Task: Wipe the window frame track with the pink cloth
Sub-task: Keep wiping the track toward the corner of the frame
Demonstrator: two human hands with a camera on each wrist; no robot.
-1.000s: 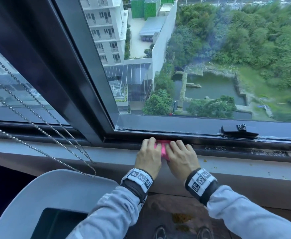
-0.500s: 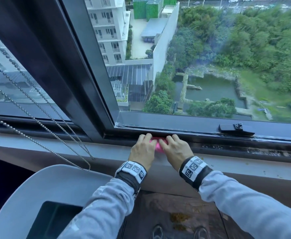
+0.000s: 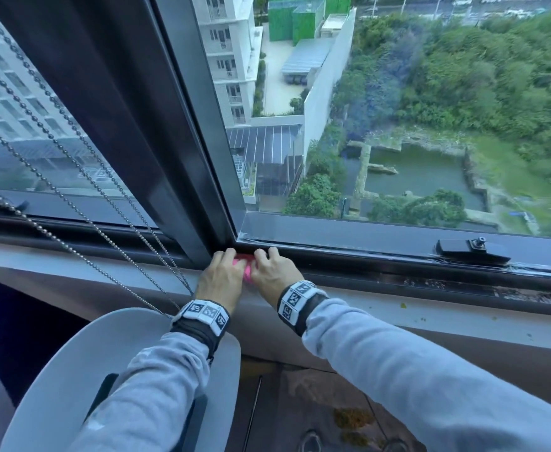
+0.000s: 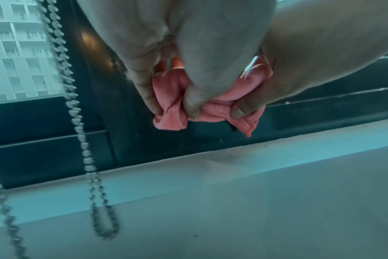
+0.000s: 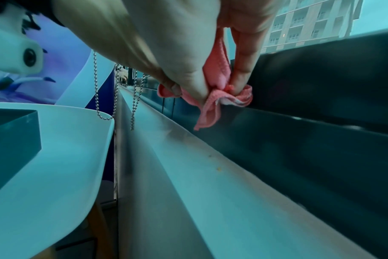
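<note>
Both hands pinch a crumpled pink cloth against the dark window frame track, right at the corner where the vertical frame post meets it. My left hand holds the cloth's left side and my right hand its right side. In the left wrist view the left hand grips the bunched cloth between thumb and fingers. A loose corner of the cloth hangs below the right hand in the right wrist view.
Bead chains from a blind hang just left of my hands. A white chair stands below them. A black latch sits on the sash to the right. Dirt specks lie in the track above the pale sill.
Both hands have slid the pink cloth left along the track, from a little right of the corner to the corner by the vertical post.
</note>
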